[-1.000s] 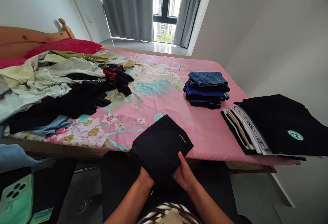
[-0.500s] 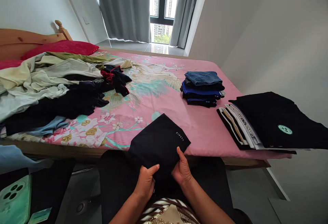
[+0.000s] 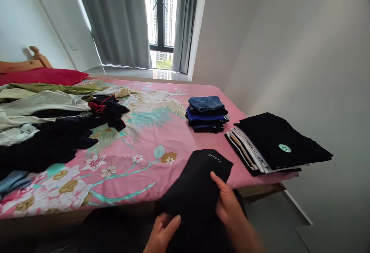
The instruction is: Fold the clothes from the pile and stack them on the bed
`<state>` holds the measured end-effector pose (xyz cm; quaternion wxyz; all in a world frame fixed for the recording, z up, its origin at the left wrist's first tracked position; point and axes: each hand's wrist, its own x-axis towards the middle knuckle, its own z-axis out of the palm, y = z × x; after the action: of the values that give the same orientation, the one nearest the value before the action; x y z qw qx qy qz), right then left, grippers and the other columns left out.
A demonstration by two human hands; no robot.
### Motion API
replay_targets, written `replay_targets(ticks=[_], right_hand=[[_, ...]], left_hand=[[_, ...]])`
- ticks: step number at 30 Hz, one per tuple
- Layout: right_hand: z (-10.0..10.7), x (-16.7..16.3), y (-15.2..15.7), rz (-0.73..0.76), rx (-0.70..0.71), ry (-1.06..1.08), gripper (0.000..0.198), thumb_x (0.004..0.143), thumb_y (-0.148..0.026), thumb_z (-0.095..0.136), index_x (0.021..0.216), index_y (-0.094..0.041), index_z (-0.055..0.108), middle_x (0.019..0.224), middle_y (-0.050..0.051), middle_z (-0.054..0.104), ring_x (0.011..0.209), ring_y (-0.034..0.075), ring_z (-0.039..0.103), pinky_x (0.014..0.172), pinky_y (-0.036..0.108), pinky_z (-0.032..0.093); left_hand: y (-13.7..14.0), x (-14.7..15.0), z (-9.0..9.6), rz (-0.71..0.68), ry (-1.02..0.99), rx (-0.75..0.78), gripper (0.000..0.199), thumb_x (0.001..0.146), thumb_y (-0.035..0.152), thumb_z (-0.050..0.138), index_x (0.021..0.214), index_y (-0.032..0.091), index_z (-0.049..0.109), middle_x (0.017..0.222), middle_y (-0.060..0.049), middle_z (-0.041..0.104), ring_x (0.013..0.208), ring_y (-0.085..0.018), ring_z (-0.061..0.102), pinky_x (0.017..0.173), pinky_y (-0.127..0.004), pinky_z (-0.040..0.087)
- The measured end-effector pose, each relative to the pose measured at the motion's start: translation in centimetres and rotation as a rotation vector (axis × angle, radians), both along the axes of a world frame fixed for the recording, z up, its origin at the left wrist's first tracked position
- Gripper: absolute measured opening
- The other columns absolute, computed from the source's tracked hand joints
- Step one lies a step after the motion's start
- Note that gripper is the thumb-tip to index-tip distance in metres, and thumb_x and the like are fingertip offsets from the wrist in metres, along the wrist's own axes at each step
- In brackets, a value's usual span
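A folded black garment (image 3: 199, 179) with small white lettering hangs over my lap at the bed's near edge; its exact kind does not show. My left hand (image 3: 164, 228) grips its lower left side, thumb on top. On the right side, my right hand (image 3: 228, 203) pinches it, thumb lying over the cloth and fingers hidden beneath. Beyond it on the bed stands a small stack of folded clothes (image 3: 206, 114) with blue denim on top. Farther right lies a bigger stack of folded clothes (image 3: 277, 141), topped by a black piece with a round green-and-white print.
A heap of loose clothes (image 3: 58, 129) covers the left of the bed, near a red pillow (image 3: 49, 76). The pink floral bedsheet (image 3: 162, 141) spreads between heap and stacks. A wall (image 3: 260, 52) rises at the right; grey curtains (image 3: 115, 21) frame the window.
My view has turned to the right and tipped up. Both hands have moved the black garment rightward, toward the stacks, and it now looks longer and narrower.
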<state>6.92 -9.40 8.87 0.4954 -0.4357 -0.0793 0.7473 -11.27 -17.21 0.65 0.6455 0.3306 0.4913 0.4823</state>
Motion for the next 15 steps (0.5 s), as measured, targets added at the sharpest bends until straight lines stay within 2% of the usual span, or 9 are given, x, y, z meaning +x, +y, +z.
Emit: replay_targets(ticks=[2, 4, 7, 9, 12, 15], right_hand=[[2.2, 2.2, 0.6, -0.091, 0.058, -0.056, 0.039, 0.075, -0.029, 0.068, 0.111, -0.014, 0.063, 0.104, 0.009, 0.069, 0.107, 0.029, 0.061, 0.09, 0.045, 0.054], [4.1, 4.1, 1.4, -0.18, 0.104, -0.084, 0.035, 0.075, -0.024, 0.067, 0.109, -0.017, 0.063, 0.107, 0.008, 0.068, 0.107, 0.028, 0.061, 0.089, 0.044, 0.055], [6.0, 6.2, 2.9, -0.29, 0.081, -0.098, 0.026, 0.076, -0.017, 0.063, 0.102, -0.017, 0.065, 0.107, 0.007, 0.068, 0.104, 0.025, 0.063, 0.088, 0.039, 0.056], [6.5, 7.1, 4.3, -0.337, 0.067, -0.096, 0.021, 0.076, -0.013, 0.06, 0.096, -0.017, 0.065, 0.103, 0.007, 0.069, 0.102, 0.023, 0.064, 0.087, 0.038, 0.056], [6.1, 7.7, 7.5, -0.299, 0.123, -0.092, 0.014, 0.077, -0.013, 0.057, 0.088, -0.017, 0.064, 0.097, 0.007, 0.069, 0.101, 0.025, 0.064, 0.086, 0.042, 0.056], [6.4, 7.2, 12.4, -0.2, 0.24, -0.123, 0.012, 0.077, -0.016, 0.056, 0.087, -0.016, 0.063, 0.094, 0.009, 0.069, 0.102, 0.027, 0.063, 0.086, 0.048, 0.054]], left_hand=[[2.5, -1.0, 0.3, -0.127, 0.146, 0.103, 0.039, 0.076, 0.05, 0.061, 0.09, 0.016, 0.071, 0.094, -0.01, 0.071, 0.1, -0.031, 0.062, 0.09, -0.044, 0.048], [6.3, -2.6, 0.7, -0.159, 0.398, 0.243, 0.037, 0.078, 0.049, 0.057, 0.093, 0.018, 0.072, 0.1, -0.009, 0.07, 0.104, -0.029, 0.061, 0.096, -0.043, 0.045], [12.6, -5.8, 0.3, 0.003, 0.897, 0.404, 0.039, 0.08, 0.044, 0.052, 0.106, 0.019, 0.069, 0.121, -0.01, 0.062, 0.12, -0.028, 0.05, 0.107, -0.045, 0.034], [15.6, -7.6, -0.8, 0.097, 1.214, 0.397, 0.042, 0.084, 0.04, 0.047, 0.114, 0.017, 0.065, 0.131, -0.013, 0.055, 0.129, -0.029, 0.041, 0.11, -0.05, 0.025], [17.5, -9.0, -3.2, 0.127, 1.534, 0.366, 0.044, 0.087, 0.034, 0.042, 0.124, 0.016, 0.058, 0.138, -0.014, 0.048, 0.133, -0.029, 0.035, 0.111, -0.054, 0.014], [17.5, -9.3, -5.0, 0.144, 1.656, 0.41, 0.045, 0.087, 0.034, 0.042, 0.128, 0.019, 0.054, 0.14, -0.011, 0.047, 0.133, -0.026, 0.036, 0.113, -0.052, 0.01]])
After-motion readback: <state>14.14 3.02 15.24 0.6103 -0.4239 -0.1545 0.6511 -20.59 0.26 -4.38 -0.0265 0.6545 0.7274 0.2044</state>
